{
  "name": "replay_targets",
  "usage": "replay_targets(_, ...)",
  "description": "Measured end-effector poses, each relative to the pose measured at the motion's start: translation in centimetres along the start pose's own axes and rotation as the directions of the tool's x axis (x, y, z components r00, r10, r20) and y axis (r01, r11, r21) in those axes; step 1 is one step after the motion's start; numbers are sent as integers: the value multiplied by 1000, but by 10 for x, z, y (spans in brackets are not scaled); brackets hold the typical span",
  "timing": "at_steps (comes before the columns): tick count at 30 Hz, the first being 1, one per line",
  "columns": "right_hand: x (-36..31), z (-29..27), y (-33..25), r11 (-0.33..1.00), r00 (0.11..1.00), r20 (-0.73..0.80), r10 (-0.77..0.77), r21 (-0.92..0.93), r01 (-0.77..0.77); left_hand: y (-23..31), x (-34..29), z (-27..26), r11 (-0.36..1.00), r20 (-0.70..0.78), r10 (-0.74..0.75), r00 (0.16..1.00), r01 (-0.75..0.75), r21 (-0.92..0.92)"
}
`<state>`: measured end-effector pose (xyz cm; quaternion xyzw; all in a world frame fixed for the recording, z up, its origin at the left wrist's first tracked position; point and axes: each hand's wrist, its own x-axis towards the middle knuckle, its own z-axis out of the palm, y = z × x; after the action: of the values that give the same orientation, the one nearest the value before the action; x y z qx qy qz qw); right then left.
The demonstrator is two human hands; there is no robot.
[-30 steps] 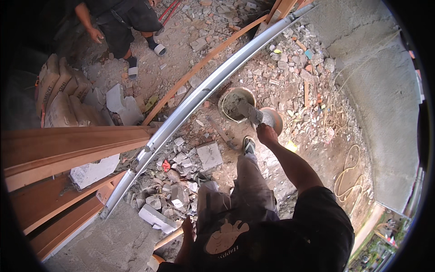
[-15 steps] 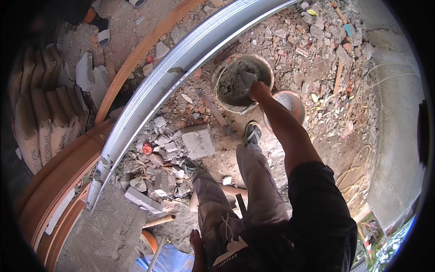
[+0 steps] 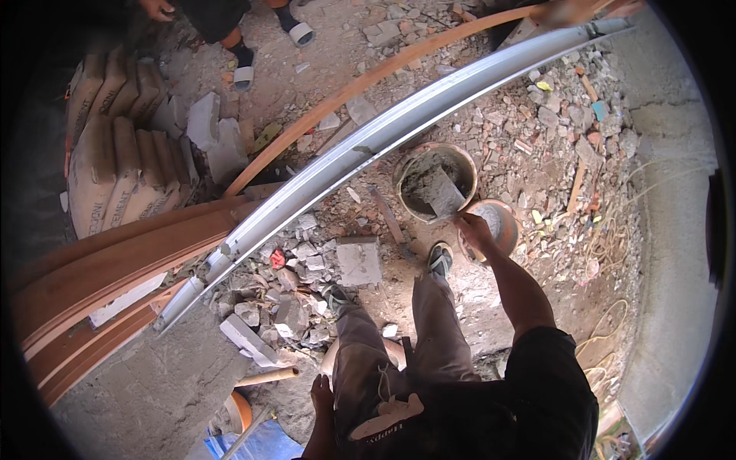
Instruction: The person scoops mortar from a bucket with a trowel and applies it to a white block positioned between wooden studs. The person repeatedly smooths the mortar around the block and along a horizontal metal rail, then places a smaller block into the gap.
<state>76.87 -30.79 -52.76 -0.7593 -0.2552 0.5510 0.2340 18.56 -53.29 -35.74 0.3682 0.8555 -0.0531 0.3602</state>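
Observation:
My right hand (image 3: 474,232) is closed on the handle of a trowel (image 3: 443,195), whose grey blade lies over the near rim of a round bucket (image 3: 400,192). Wet grey mortar (image 3: 431,170) fills part of that bucket, and the blade is smeared with it. My fist hides most of the handle. Beside the hand, partly covered by my forearm, stands a second, smaller orange-brown bucket (image 3: 512,224) with grey stuff inside. My left hand (image 3: 323,393) hangs low beside my left thigh, its fingers loosely extended and nothing visible in them.
A long metal channel (image 3: 337,153) and curved-looking wooden frames (image 3: 146,264) cross the left side. Beyond them stand stacked cement bags (image 3: 126,169) and another person's legs (image 3: 243,57). Rubble, a concrete block (image 3: 358,261) and a hammer-like tool (image 3: 389,218) lie near my feet. A wall (image 3: 667,253) rises right.
My right hand has drawn the trowel back from deep in the mortar toward the bucket's near rim. The view has shifted, bringing more of the other person in. My left hand still hangs low.

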Motion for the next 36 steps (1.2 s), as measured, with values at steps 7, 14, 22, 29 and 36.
replay_targets(7, -214, 36, -68, 978, 997, 56, -49, 204, 36, 48, 90, -111, 549, 154, -66, 986, 165, -820)
replay_targets(14, -382, 164, -212, 922, 857, 513, -46, 352, -161, 131, 176, -279, -155, -102, 310, 945, -56, -986)
replay_targets(22, -486, 342, -431, 863, 698, 606, -382, 505, 34, 214, 212, -380, -492, -116, 419, 900, 118, -862)
replay_targets(29, -532, 471, -527, 685, 710, 197, -676, 523, 506, 244, 222, -392, -553, -155, 361, 920, 77, -830)
replay_targets(36, -527, 528, -546, 816, 801, 180, -571, 234, 529, 219, 130, -426, -384, -539, 471, 698, -388, -838)
